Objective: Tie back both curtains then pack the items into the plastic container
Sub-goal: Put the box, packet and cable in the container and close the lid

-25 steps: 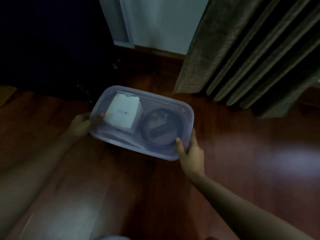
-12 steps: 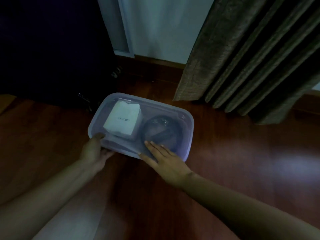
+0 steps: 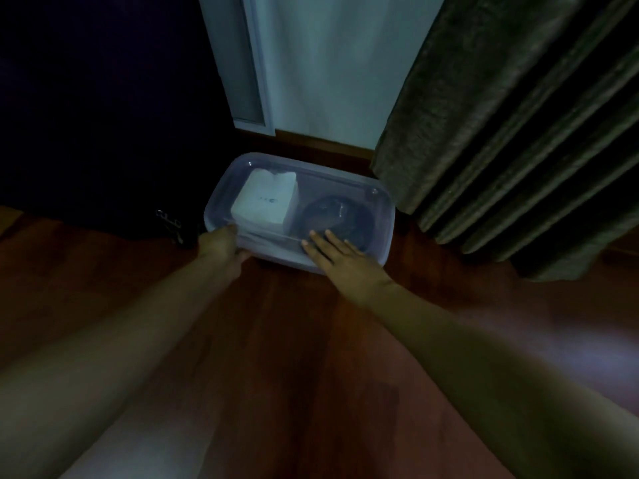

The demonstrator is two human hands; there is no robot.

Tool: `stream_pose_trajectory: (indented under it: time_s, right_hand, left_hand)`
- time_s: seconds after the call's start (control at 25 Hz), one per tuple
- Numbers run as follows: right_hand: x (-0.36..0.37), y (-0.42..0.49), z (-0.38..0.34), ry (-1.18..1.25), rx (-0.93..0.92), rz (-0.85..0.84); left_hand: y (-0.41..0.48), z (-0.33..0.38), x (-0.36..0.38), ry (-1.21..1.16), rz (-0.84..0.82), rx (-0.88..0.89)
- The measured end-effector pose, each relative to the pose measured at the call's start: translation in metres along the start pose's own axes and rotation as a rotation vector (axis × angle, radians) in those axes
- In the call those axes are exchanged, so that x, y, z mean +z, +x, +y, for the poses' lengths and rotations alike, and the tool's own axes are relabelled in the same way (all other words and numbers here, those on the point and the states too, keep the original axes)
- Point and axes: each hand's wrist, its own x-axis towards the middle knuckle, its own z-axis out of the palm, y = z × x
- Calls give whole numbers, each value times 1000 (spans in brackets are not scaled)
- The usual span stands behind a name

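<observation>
Right hand (image 3: 340, 252) lies flat, fingers straight, on the plastic box (image 3: 383, 216). Left hand (image 3: 221, 242) grips its near corner. Box sits on floor (image 3: 311, 340) by curtain (image 3: 501, 115), w/ white carton (image 3: 266, 202) & dark round thing (image 3: 332, 216) inside.

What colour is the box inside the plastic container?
The box in the plastic container is white; head view.

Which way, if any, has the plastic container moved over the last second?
Yes. The plastic container slid away from the person toward the baseboard; the gap between them has nearly closed, and its far right corner now sits near the curtain.
</observation>
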Motion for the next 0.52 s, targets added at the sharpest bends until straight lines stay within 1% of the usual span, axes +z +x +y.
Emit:
stream_pose_trajectory:
  time_s: [0.28,0.4,0.52]
  right_hand:
    - [-8,26,24,14,49,10]
    - [-6,30,27,34,48,27]
    - [-6,27,24,10,76,18]
  left_hand:
    - [35,11,24,-16,11,37]
    - [35,11,29,-36,8,47]
    - [28,10,25,14,9,44]
